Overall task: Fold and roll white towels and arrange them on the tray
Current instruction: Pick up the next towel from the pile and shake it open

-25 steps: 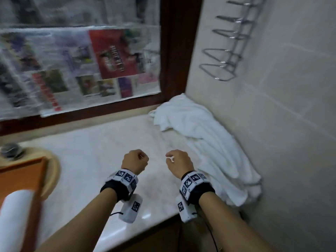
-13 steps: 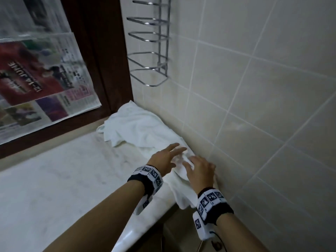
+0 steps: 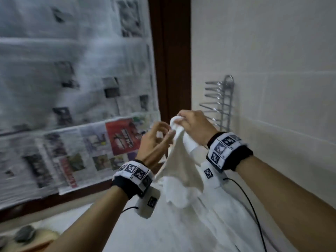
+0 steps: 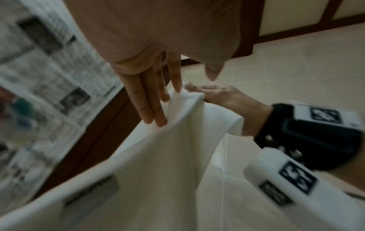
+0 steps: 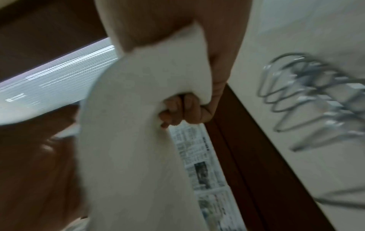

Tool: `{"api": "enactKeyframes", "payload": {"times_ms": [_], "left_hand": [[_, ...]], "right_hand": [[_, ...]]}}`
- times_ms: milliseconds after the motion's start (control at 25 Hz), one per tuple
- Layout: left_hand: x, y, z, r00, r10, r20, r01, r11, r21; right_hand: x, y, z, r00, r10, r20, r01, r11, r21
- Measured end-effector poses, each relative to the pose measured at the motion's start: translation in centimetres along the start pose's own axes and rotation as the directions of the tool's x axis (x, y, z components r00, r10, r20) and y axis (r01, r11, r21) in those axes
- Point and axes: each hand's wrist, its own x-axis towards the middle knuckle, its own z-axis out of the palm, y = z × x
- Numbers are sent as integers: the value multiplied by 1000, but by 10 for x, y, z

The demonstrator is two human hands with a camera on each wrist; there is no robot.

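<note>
The right hand (image 3: 193,127) has its fingers curled tight around a bunched corner of the white towel (image 3: 181,171), raised at chest height. The left hand (image 3: 154,140), just beside it, has its straight fingers (image 4: 152,100) touching the upper edge, not gripping. The towel hangs lengthwise, straight down beneath both hands, toward the marble counter (image 3: 154,239); the left hand seems placed to slide outward along the edge.

- A white towel (image 3: 180,170) of soft, matt cloth, at the centre of the frame.
- Sheets of thin printed newspaper (image 3: 72,88), matt, covering the left side.
- A dark brown wooden frame (image 3: 171,51) with a smooth finish, at upper centre.
- A wire rack (image 3: 221,104) of shiny, chrome-like metal, right of centre.
- Pale, smooth, faintly glossy wall tiles (image 3: 272,51) on the right.
- A pale, polished, stone-like counter (image 3: 145,233) at the bottom.
</note>
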Motion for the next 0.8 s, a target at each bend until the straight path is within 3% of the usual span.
{"api": "enactKeyframes", "payload": {"times_ms": [160,320,400,520,680,800], "left_hand": [[13,21,-78,1000,11,16,-16,933,359],[24,31,-160,990,65,-127,17,831,555],[28,40,-210,976,93,-197,53,776,628],[28,61,-279,971,144,-192,50,662,748],[35,94,-318,980,154,-124,32,493,870],[29,109,-347,980,139,-144,79,390,917]], "right_hand": [[78,-69,12,989,11,145,-10,1000,-6],[117,-124,4,951,-92,296,75,995,69],[121,-142,-6,911,-139,389,152,988,-3],[127,-158,-16,925,-207,317,270,948,-170],[132,-172,-13,966,-196,167,222,961,-162],[135,-172,-14,986,-163,37,167,972,-166]]}}
